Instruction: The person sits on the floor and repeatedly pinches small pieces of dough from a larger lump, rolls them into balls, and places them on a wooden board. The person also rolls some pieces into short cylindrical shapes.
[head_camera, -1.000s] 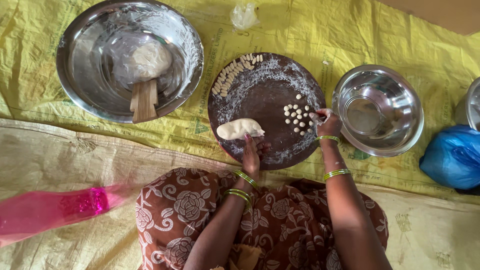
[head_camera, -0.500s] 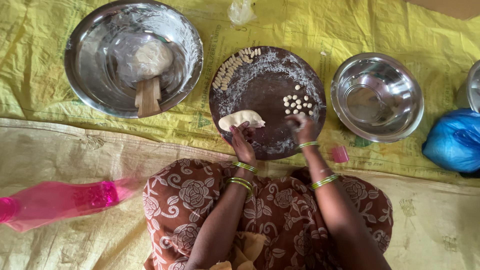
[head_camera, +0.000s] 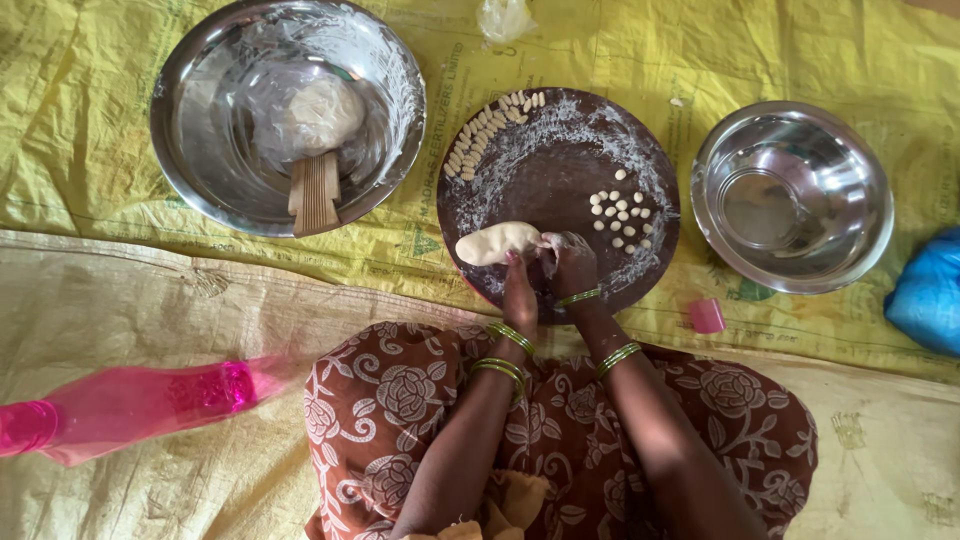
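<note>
Left hand: the left hand (head_camera: 520, 290) rested on the near edge of the board (head_camera: 520, 180), fingers closed on the right end of the dough (head_camera: 495, 242).
Right hand: the right hand (head_camera: 572, 262) lay just beside the left, fingertips pinched on the same end of the dough.
Dough: a pale oval lump, lying on the board's near left part, touching both hands.
Board: round, dark, dusted with flour, set on the yellow sheet (head_camera: 620, 50) in front of the knees.
Small balls: a cluster of white balls (head_camera: 620, 212) sat on the board's right part, near the right hand but apart from it.
Shaped pieces: a curved row of pieces (head_camera: 482, 135) lined the board's far left rim.
Big bowl: the steel bowl (head_camera: 200, 150) to the left held a wrapped lump and a ridged wooden paddle (head_camera: 315, 190).
Small bowl: a steel bowl (head_camera: 870, 200) stood right of the board.
</note>
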